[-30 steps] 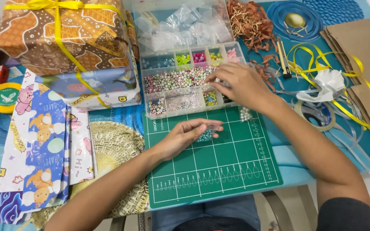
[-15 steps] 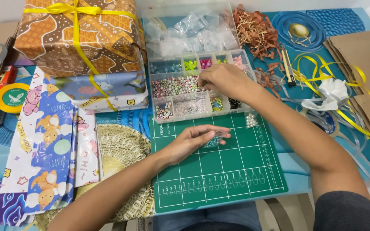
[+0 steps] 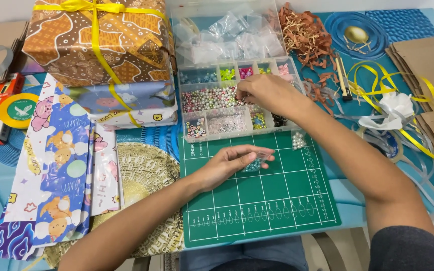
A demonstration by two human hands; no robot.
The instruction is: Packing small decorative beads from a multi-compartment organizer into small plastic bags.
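Right hand [image 3: 267, 93] grip pinched over pearl beads [image 3: 208, 98] in bead box [image 3: 237, 95]. Left hand [image 3: 232, 163] pinches small beads [image 3: 253, 165] on green mat [image 3: 262, 200], near the box.

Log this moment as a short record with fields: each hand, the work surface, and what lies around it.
left hand: the left hand rests on the green cutting mat, fingers over a small pile of beads
right hand: the right hand reaches into the clear bead organizer, at a compartment of mixed pearl-like beads
mat extras: small cluster of white beads at its upper right corner
left of organizer: wrapped gift boxes tied with yellow ribbon
right side: loose yellow ribbon, brown paper shreds
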